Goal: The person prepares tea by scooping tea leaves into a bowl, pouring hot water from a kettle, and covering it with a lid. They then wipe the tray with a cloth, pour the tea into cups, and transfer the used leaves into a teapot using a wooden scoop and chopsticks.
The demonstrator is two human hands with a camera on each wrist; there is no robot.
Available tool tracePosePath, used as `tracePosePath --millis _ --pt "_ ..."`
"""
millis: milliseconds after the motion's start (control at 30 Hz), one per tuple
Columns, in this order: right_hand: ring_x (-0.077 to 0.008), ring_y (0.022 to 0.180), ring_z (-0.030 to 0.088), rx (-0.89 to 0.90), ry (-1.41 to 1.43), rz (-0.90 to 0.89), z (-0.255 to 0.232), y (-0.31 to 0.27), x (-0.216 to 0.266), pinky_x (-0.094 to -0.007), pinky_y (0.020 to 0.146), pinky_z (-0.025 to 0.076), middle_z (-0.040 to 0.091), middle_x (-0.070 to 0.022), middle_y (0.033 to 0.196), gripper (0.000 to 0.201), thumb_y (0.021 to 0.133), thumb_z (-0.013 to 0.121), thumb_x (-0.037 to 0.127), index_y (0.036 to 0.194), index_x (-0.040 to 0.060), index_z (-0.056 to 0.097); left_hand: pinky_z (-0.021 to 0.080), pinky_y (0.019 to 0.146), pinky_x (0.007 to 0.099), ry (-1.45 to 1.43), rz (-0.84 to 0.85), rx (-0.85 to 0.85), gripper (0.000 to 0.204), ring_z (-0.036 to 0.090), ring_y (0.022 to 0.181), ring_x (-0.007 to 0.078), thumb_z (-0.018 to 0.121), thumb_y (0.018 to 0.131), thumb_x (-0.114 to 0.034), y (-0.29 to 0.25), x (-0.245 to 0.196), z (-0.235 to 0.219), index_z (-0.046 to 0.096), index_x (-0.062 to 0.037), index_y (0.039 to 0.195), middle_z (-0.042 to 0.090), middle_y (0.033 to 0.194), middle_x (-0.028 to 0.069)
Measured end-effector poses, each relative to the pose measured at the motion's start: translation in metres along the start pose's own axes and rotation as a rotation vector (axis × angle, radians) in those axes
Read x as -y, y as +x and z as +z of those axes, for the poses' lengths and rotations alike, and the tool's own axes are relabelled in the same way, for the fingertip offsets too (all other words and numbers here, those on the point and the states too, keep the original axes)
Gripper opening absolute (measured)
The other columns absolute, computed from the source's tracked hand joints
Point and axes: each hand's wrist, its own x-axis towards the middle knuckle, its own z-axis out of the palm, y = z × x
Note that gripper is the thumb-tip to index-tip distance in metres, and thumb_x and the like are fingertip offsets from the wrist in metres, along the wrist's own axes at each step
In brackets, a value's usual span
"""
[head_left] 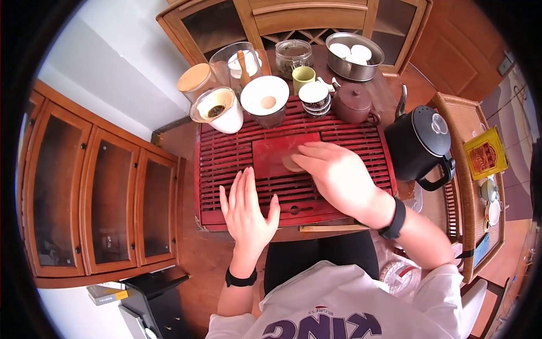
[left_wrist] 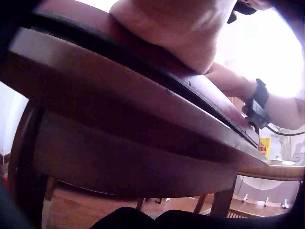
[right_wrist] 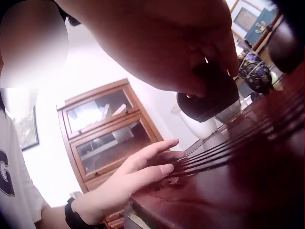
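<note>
A red slatted tea tray (head_left: 226, 192) lies before me, with a smooth panel (head_left: 271, 155) in its middle. My right hand (head_left: 341, 178) grips a small brown rounded object (head_left: 291, 164) over the right part of that panel. In the right wrist view the fingers curl down around this dark object (right_wrist: 212, 93); its exact kind cannot be told. Near the tray's front left, my left hand (head_left: 248, 212) rests on the slats with fingers straight and spread. The right wrist view shows this left hand (right_wrist: 133, 176) at the tray's edge.
Along the tray's back stand a white cup with a tea filter (head_left: 228, 121), a white-rimmed strainer (head_left: 254, 90), stacked cups (head_left: 314, 93) and a brown teapot (head_left: 353, 101). Behind them are a glass jar (head_left: 288, 51) and a metal bowl (head_left: 370, 70). A black kettle (head_left: 412, 147) stands right.
</note>
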Motion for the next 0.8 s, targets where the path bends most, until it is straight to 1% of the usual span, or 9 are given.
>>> tracePosePath --millis 67,133,167,300,600,667,700,733,800 --pt "-0.0349 0.096 0.067 0.093 0.019 -0.029 0.01 0.022 0.002 -0.0401 0.084 0.055 0.069 -0.0153 0.101 0.028 0.077 0.061 0.0 0.104 0.0014 0.067 0.018 0.117 0.0568 0.006 -0.017 -0.01 0.07 0.048 0.133 0.0319 0.065 0.085 -0.026 0.0 0.001 0.001 0.041 -0.0007 0.145 0.053 0.14 0.0151" --pt "-0.0326 0.089 0.066 0.223 0.007 -0.03 0.028 0.04 0.001 -0.0403 0.078 0.055 0.066 -0.0126 0.092 0.018 0.078 0.06 0.007 0.095 0.0027 0.066 0.015 0.117 0.0588 0.01 -0.037 -0.019 0.07 0.048 0.133 0.032 0.065 0.085 -0.026 -0.001 0.002 0.002 0.04 0.0003 0.145 0.053 0.14 0.0154" --pt "-0.0316 0.085 0.066 0.189 -0.026 -0.085 0.04 0.048 -0.002 -0.0399 0.074 0.055 0.064 -0.0112 0.086 0.013 0.081 0.059 0.01 0.09 0.0039 0.064 0.014 0.117 0.0607 0.012 -0.049 -0.016 0.069 0.047 0.134 0.0325 0.064 0.086 -0.025 -0.001 0.003 0.003 0.039 0.0008 0.145 0.053 0.14 0.016" --pt "-0.0325 0.09 0.065 0.418 -0.086 -0.093 0.051 0.062 -0.007 -0.0393 0.077 0.055 0.066 -0.0118 0.092 0.017 0.082 0.057 0.009 0.097 0.0047 0.064 0.012 0.116 0.0638 0.013 -0.086 0.014 0.069 0.045 0.136 0.0339 0.062 0.087 -0.025 0.001 0.004 0.002 0.038 0.0024 0.146 0.051 0.141 0.0184" --pt "-0.0316 0.11 0.064 0.442 -0.009 -0.167 0.007 0.027 -0.006 -0.0361 0.091 0.055 0.067 -0.0138 0.113 0.03 0.078 0.059 0.004 0.106 0.0001 0.067 0.01 0.117 0.0603 0.026 -0.092 0.104 0.066 0.038 0.14 0.0352 0.059 0.09 -0.026 0.004 0.003 -0.001 0.039 0.0019 0.146 0.046 0.146 0.0206" --pt "-0.0259 0.098 0.064 0.396 0.046 -0.198 -0.002 0.018 -0.009 -0.0348 0.083 0.054 0.066 -0.0073 0.1 0.018 0.083 0.054 0.011 0.096 0.0045 0.064 0.011 0.117 0.0604 0.028 -0.096 0.116 0.066 0.038 0.14 0.0354 0.059 0.09 -0.027 0.005 0.002 -0.002 0.039 0.0021 0.146 0.046 0.146 0.021" --pt "-0.0326 0.106 0.066 0.457 0.065 -0.168 -0.012 0.02 -0.006 -0.0386 0.09 0.056 0.07 -0.0148 0.106 0.028 0.072 0.062 0.001 0.1 -0.0005 0.069 0.011 0.117 0.0605 0.031 -0.095 0.117 0.066 0.038 0.14 0.0353 0.059 0.09 -0.027 0.005 0.002 -0.002 0.039 0.0024 0.146 0.046 0.146 0.0211" --pt "-0.0326 0.106 0.066 0.463 0.063 -0.167 -0.013 0.021 -0.009 -0.0386 0.09 0.056 0.07 -0.0148 0.106 0.028 0.072 0.062 0.001 0.1 -0.0005 0.069 0.011 0.117 0.0606 0.034 -0.094 0.119 0.066 0.038 0.14 0.0353 0.058 0.09 -0.027 0.005 0.002 -0.002 0.04 0.0028 0.146 0.046 0.146 0.0213" --pt "-0.0291 0.088 0.066 0.466 0.05 -0.188 -0.013 0.027 -0.017 -0.0371 0.076 0.054 0.066 -0.0099 0.088 0.018 0.081 0.057 0.013 0.093 0.0052 0.067 0.011 0.117 0.0621 0.04 -0.087 0.104 0.069 0.039 0.139 0.0352 0.06 0.088 -0.029 0.004 0.003 0.001 0.04 0.0026 0.146 0.046 0.145 0.0215"
